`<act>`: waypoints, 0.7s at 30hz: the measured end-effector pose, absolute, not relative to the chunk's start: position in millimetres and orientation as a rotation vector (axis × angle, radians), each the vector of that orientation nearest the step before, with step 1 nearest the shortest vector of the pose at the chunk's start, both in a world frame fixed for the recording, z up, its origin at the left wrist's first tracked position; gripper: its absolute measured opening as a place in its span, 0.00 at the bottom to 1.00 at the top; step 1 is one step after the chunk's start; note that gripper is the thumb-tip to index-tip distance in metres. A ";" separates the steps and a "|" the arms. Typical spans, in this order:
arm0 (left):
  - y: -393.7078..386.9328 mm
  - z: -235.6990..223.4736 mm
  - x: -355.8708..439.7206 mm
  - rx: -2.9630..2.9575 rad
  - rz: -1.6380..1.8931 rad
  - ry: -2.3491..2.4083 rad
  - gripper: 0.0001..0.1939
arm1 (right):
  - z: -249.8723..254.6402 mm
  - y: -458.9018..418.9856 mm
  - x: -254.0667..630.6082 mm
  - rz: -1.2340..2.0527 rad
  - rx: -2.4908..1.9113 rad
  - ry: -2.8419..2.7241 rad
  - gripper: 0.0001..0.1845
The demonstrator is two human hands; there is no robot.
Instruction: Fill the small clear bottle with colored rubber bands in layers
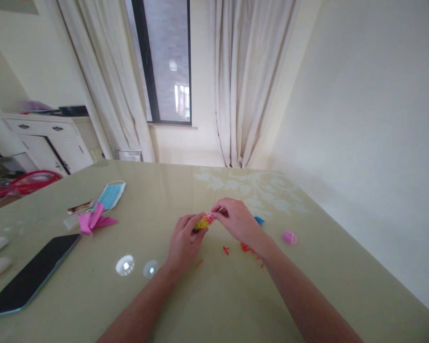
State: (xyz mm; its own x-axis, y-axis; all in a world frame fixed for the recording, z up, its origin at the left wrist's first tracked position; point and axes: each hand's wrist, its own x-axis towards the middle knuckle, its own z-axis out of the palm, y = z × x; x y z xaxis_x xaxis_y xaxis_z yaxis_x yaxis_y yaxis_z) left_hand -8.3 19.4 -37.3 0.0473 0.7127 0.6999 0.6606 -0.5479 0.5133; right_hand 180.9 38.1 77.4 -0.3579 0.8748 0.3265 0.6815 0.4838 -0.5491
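Observation:
Between my hands, just over the table [207,305], is a small lumpy piece [202,222] in yellow, red, white and dark patches; its exact kind is too small to make out. My left hand [186,238] has its fingers wrapped round the yellow and dark end. At the red and white end, my right hand [234,216] pinches with thumb and forefinger; whatever sits in the pinch is hidden. Small red bits [246,247] lie under my right wrist, with a red scrap [226,250] nearer the middle. A blue cluster [259,220] shows behind that wrist.
A pink lump [289,237] lies to the right. On the left are a pink folded-paper shape [95,220], a blue face mask [109,195], a narrow brown packet [80,206] and a dark tablet [32,276]. Wall and curtains [250,85] stand beyond the table.

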 end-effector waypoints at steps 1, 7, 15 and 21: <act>19.5 -37.4 -8.3 2.236 1.552 1.461 0.18 | 76.4 38.2 180.4 0.454 -1.270 -2.119 0.07; 18.7 -37.0 -6.8 2.232 1.548 1.436 0.17 | 77.2 40.3 183.2 0.523 -1.172 -1.983 0.07; 18.1 -35.3 -6.3 2.219 1.557 1.453 0.17 | 85.2 40.1 195.3 0.606 -1.283 -2.036 0.01; 17.4 -35.3 -8.8 2.337 1.549 1.460 0.18 | 82.8 36.6 184.9 0.406 -1.366 -2.193 0.07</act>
